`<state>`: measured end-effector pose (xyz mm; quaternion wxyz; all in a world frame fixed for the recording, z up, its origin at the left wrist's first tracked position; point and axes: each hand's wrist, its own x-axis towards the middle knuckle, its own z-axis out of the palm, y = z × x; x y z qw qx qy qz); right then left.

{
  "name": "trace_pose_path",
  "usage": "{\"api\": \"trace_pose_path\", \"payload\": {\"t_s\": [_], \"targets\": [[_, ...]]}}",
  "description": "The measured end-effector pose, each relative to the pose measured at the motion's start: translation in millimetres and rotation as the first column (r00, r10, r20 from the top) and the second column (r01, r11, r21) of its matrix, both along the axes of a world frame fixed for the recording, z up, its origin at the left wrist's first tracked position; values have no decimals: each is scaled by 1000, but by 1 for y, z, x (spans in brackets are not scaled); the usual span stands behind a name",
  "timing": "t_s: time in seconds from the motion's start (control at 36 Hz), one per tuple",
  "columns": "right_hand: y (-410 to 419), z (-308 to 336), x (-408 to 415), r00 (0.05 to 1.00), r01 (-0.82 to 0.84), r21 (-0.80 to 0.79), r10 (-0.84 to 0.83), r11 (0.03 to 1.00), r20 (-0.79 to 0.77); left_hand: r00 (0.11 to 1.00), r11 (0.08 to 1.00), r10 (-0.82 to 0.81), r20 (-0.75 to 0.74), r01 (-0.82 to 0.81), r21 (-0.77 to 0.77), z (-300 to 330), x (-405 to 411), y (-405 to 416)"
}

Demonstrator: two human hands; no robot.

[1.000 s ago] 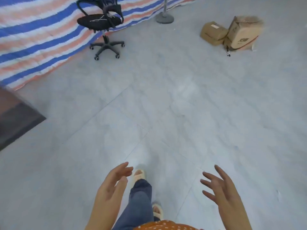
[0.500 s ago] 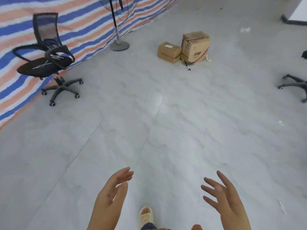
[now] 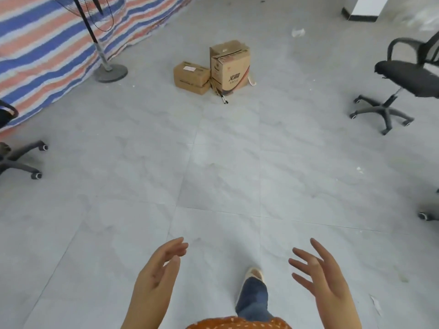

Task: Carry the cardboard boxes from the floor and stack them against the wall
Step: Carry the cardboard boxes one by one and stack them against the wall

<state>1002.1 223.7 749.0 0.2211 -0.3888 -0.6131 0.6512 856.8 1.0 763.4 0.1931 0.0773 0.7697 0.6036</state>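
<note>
Left office chair [image 3: 21, 150] cut by frame edge.

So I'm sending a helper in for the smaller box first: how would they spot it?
Start at the striped tarp along the left and find the fan stand at its edge. Just right of it, two cardboard boxes sit together on the floor. The small box is the low, flat one on the left with a white label on top, touching the tall box.

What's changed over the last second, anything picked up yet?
Nothing picked up. The view has swung and closed in: the two cardboard boxes went from the upper right to centre and look larger, and a second office chair has come in on the right. Left hand and right hand stay open and empty; the boxes sit together as before.
</note>
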Motion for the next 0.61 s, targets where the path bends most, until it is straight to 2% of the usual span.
{"api": "trace_pose_path", "payload": {"t_s": [0.22,0.47,0.61], "targets": [[142,14,-63,999,-24,23,24,999,21,1000,998,5,8,-6,64,10,-55,142],[226,-3,-153,991,-106,-31,108,994,81,996,996,84,41,-85,37,1,-141,222],[272,-10,-221,989,-100,21,97,995,112,997,998,60,41,-60,22,-6,-211,266]]}}
